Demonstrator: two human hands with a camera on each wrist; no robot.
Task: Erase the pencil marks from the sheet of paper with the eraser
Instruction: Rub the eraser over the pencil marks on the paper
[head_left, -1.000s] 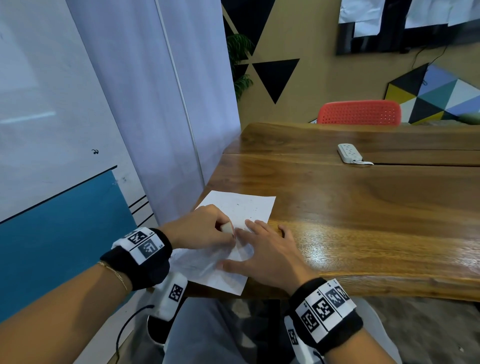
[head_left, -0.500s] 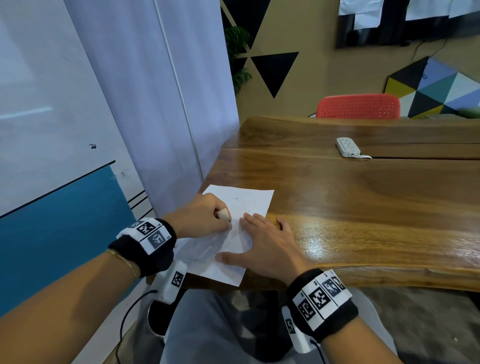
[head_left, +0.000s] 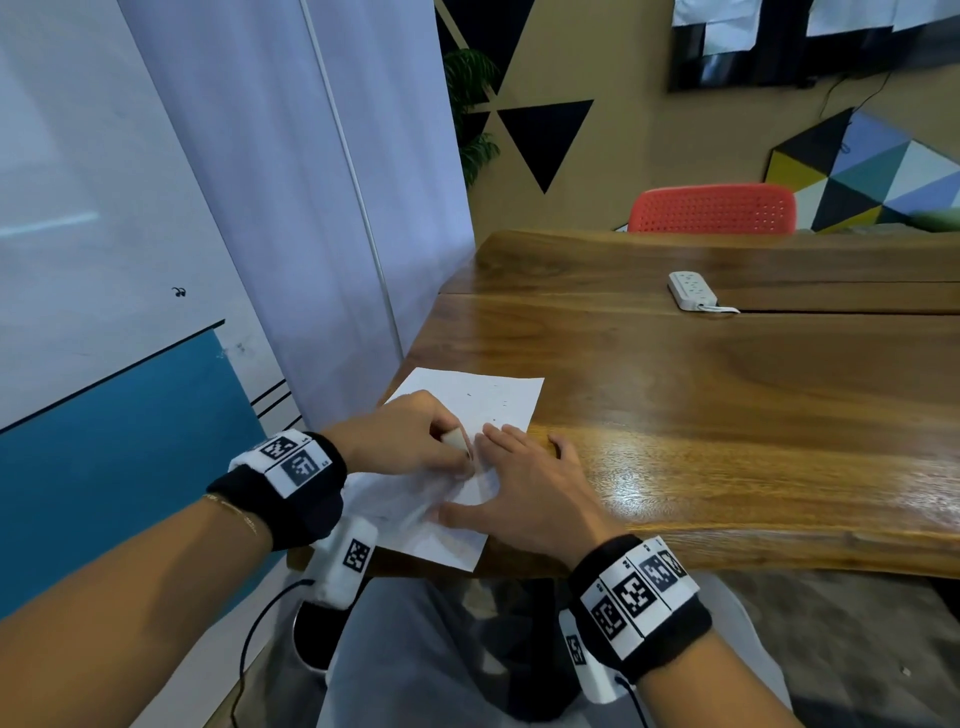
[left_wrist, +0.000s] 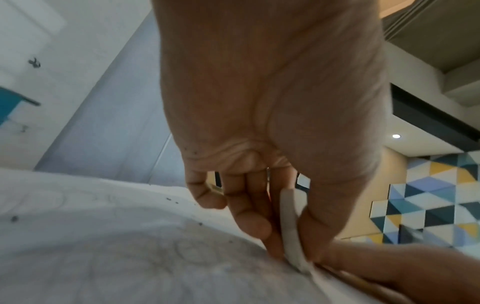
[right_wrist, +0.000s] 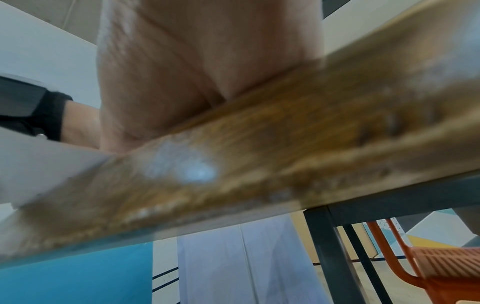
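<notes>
White eraser (left_wrist: 292, 230) pinched in left hand (head_left: 405, 436), on paper (head_left: 488, 400)

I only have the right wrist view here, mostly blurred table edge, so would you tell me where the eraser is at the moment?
Observer: The left hand pinches the eraser between thumb and fingers, its lower end on the sheet of paper.
Operator: Thank you. What is the right hand doing?
Observer: The right hand lies flat on the sheet, fingers spread, beside the eraser.
Operator: Are marks left?
Observer: Yes, faint pencil circles show on the paper in the left wrist view, with dark crumbs scattered on it.
</notes>
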